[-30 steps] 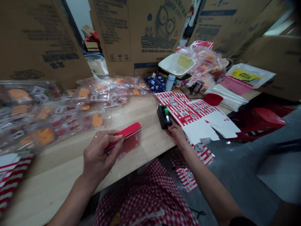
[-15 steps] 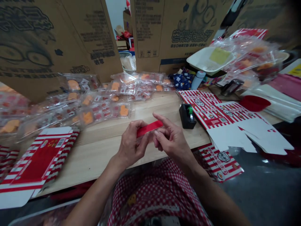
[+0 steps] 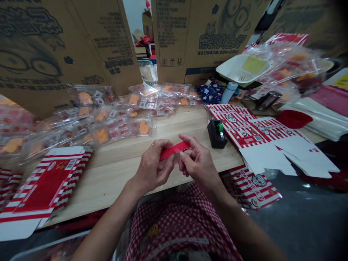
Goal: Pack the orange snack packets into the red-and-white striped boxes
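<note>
Both my hands hold a small red box [image 3: 174,150] edge-on above the near edge of the wooden table [image 3: 116,170]. My left hand [image 3: 152,168] wraps its fingers round the box's left end. My right hand [image 3: 197,165] pinches the right end, index finger laid along the top edge. A black tape dispenser [image 3: 216,133] stands just beyond my right hand.
Flat red-and-white striped carton blanks [image 3: 261,137] lie at the right, more [image 3: 40,185] at the near left. Several clear packs of orange snacks [image 3: 108,123] cover the table's far left. Big cardboard boxes [image 3: 201,32] stand behind. A white basket [image 3: 239,70] and red lid [image 3: 293,117] sit at the right.
My right hand left the tape dispenser and joined my left on the red box, now lifted edge-on; its index finger has since curled down onto the box's top edge.
</note>
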`<action>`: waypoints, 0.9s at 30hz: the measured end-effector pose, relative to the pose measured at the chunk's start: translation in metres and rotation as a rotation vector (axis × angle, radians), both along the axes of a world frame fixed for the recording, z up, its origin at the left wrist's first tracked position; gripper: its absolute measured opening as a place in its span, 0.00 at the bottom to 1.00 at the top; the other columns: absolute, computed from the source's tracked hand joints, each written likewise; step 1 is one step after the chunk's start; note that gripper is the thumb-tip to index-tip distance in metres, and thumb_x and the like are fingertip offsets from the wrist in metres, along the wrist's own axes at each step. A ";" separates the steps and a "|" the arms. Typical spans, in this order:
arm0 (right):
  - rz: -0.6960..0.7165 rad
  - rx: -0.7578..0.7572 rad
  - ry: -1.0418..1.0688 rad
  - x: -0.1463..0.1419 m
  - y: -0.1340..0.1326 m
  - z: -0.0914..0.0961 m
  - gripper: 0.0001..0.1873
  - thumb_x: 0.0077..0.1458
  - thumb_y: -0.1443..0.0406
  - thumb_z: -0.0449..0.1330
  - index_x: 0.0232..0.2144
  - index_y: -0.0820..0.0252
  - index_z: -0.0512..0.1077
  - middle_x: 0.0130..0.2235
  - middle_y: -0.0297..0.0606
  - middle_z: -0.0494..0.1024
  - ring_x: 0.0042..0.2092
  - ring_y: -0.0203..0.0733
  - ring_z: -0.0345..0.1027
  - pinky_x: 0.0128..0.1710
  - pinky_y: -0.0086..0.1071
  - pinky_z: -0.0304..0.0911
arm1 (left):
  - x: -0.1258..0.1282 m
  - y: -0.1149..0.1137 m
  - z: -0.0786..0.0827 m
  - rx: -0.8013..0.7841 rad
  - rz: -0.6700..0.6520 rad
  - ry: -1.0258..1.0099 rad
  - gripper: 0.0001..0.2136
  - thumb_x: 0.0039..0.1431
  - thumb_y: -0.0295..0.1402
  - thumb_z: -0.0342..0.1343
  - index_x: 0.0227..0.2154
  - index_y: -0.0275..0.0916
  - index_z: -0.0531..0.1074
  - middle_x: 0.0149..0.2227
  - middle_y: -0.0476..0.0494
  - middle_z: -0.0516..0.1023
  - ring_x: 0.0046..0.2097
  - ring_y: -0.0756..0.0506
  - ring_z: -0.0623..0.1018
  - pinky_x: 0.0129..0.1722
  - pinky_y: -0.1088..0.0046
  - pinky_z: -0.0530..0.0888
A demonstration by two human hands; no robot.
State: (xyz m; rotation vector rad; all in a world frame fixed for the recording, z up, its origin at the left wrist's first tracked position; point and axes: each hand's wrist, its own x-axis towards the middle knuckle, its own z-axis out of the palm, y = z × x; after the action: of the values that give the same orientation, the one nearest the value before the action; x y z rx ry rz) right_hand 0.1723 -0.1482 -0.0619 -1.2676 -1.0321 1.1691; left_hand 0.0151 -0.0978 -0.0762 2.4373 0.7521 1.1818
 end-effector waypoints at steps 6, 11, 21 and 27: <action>-0.002 0.113 0.123 0.002 -0.016 0.021 0.27 0.57 0.63 0.58 0.59 0.62 0.66 0.17 0.22 0.65 0.19 0.31 0.54 0.19 0.26 0.50 | 0.001 -0.002 -0.011 -0.188 0.041 -0.091 0.18 0.62 0.28 0.56 0.52 0.42 0.58 0.45 0.40 0.72 0.44 0.45 0.79 0.41 0.69 0.78; -0.029 0.107 0.086 -0.001 -0.010 0.016 0.32 0.57 0.63 0.58 0.62 0.66 0.61 0.19 0.24 0.69 0.20 0.31 0.58 0.20 0.27 0.55 | 0.001 -0.005 -0.015 -0.206 0.035 -0.091 0.18 0.62 0.29 0.56 0.52 0.43 0.57 0.44 0.42 0.71 0.44 0.45 0.78 0.41 0.67 0.79; -0.095 0.035 -0.104 -0.002 -0.013 0.010 0.33 0.57 0.63 0.57 0.64 0.68 0.62 0.20 0.30 0.75 0.20 0.34 0.65 0.22 0.29 0.63 | 0.003 -0.012 -0.010 -0.038 0.062 -0.079 0.15 0.61 0.27 0.58 0.46 0.42 0.60 0.41 0.45 0.71 0.41 0.47 0.77 0.41 0.70 0.76; -0.123 0.022 -0.210 -0.003 -0.008 0.002 0.32 0.57 0.65 0.57 0.63 0.68 0.64 0.19 0.31 0.74 0.20 0.36 0.66 0.23 0.31 0.64 | 0.004 -0.012 -0.008 -0.036 0.074 -0.058 0.13 0.62 0.28 0.57 0.46 0.42 0.59 0.41 0.45 0.71 0.40 0.47 0.77 0.38 0.71 0.76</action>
State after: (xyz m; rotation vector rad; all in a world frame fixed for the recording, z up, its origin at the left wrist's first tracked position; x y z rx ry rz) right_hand 0.1697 -0.1559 -0.0595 -1.4380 -1.0992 0.9437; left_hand 0.0188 -0.1097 -0.0843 2.3542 0.8456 1.2495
